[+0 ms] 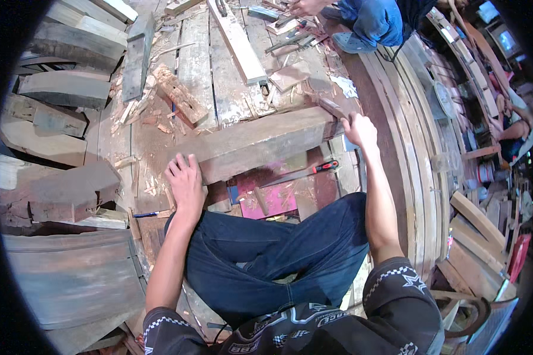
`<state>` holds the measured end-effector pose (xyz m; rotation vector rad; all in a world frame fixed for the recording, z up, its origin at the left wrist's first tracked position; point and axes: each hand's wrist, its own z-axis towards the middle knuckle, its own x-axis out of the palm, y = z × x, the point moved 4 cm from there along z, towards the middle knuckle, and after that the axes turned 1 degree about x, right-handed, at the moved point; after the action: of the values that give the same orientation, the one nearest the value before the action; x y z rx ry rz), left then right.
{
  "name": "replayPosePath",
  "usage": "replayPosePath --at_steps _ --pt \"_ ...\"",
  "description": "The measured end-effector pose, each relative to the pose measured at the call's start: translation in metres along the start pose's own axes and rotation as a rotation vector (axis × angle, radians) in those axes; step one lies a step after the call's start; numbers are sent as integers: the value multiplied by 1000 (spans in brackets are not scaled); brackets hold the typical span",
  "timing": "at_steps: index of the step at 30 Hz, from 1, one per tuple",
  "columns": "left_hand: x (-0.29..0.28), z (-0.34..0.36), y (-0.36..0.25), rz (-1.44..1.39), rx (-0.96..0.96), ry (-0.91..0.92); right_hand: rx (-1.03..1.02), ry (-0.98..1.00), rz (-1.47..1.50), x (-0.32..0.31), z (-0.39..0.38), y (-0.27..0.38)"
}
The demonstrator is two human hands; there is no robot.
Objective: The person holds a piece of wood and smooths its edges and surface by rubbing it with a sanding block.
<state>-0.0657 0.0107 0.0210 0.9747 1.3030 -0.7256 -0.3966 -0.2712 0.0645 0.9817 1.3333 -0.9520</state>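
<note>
Upper right of centre, the right hand [360, 129] covers one end of a slim tool [331, 107], so we cannot tell its kind. We see only the back of the left hand [185, 177], its palm hidden against the beam [266, 142]. At upper right, the top edge cuts off a co-worker [373, 23]. At far right, we find another person [518, 133] too blurred to read. The bottom edge crops the dark shirt [302, 331], and we lose the leftmost timbers [41, 127] in the black rim
</note>
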Motion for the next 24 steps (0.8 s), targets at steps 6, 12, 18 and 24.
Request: replayPosePath --at_steps 6,12,18,24 --pt "1 -5 7 69 15 -88 -178 109 130 -14 -19 25" --pt "1 -2 3 62 20 -89 -109 34 -35 -8 -12 11" --pt "-8 -2 2 1 20 -59 -97 -131 -44 -19 -7 -12" --pt "-7 -6 5 66 24 -77 -275 40 166 -24 -32 13"
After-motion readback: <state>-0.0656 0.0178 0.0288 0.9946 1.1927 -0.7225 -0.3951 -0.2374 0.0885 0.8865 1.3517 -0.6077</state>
